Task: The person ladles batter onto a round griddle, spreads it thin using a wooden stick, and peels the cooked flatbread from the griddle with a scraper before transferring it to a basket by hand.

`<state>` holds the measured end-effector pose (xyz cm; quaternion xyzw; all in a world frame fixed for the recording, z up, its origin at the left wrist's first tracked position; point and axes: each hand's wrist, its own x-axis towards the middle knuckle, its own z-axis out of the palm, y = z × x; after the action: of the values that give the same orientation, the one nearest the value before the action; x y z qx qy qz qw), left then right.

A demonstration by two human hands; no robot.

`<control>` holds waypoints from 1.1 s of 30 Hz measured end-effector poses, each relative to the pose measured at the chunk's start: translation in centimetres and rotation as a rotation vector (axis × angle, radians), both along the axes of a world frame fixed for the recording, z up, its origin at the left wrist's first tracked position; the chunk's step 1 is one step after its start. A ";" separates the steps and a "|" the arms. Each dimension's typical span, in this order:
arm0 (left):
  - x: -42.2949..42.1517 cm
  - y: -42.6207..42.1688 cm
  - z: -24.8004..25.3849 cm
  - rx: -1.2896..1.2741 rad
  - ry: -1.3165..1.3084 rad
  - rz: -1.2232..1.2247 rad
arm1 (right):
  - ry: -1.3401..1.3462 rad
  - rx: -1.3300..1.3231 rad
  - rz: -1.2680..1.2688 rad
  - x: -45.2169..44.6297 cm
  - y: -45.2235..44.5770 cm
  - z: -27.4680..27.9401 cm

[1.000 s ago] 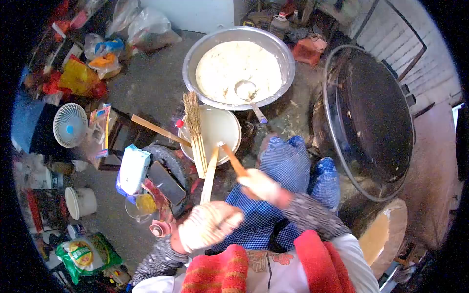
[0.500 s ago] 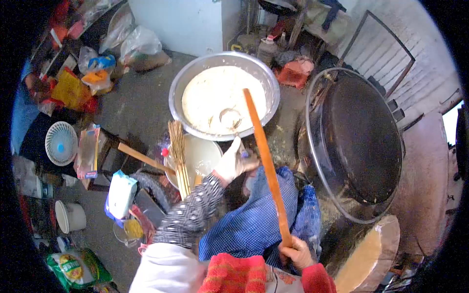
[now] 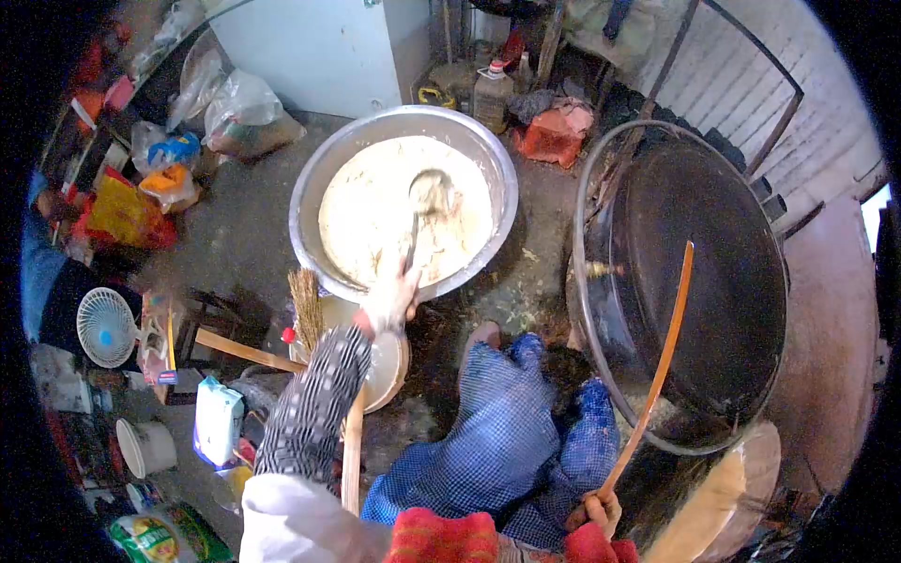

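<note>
My left hand (image 3: 389, 302), at the near rim of a big metal basin (image 3: 497, 202), is closed around the handle of a ladle (image 3: 431, 192). The ladle's bowl rests in the pale, thick batter (image 3: 366, 197) that fills much of the basin. Low in the view, my right hand (image 3: 594, 514) grips the end of a long, thin wooden stick (image 3: 662, 371). The stick slants up and to the right, its far end over the large round dark griddle (image 3: 713, 281). Whether the stick touches the griddle I cannot tell.
Below the basin stands a pale bucket (image 3: 387, 371) with a straw brush (image 3: 306, 305) and wooden handles (image 3: 353, 450) by it. A round tray with a tan surface (image 3: 718, 493) lies under the griddle's near edge. Plastic bags (image 3: 246, 117) and a white tub (image 3: 147, 447) are at left.
My left hand has moved up and left, and the ladle is pushed deeper into the basin. The stick in my right hand has swung right, from beside the basin to over the griddle.
</note>
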<state>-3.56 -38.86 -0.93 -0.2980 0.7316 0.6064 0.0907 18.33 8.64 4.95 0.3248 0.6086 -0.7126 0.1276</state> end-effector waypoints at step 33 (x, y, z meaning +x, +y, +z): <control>4.3 2.7 -1.5 0.307 -0.007 -0.192 | 0.098 -0.192 -0.170 0.0 3.4 -1.3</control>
<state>0.76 -36.19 -2.43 -0.2117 0.6550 0.6986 0.1953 18.37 12.01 3.61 0.3263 0.5133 -0.7909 0.0672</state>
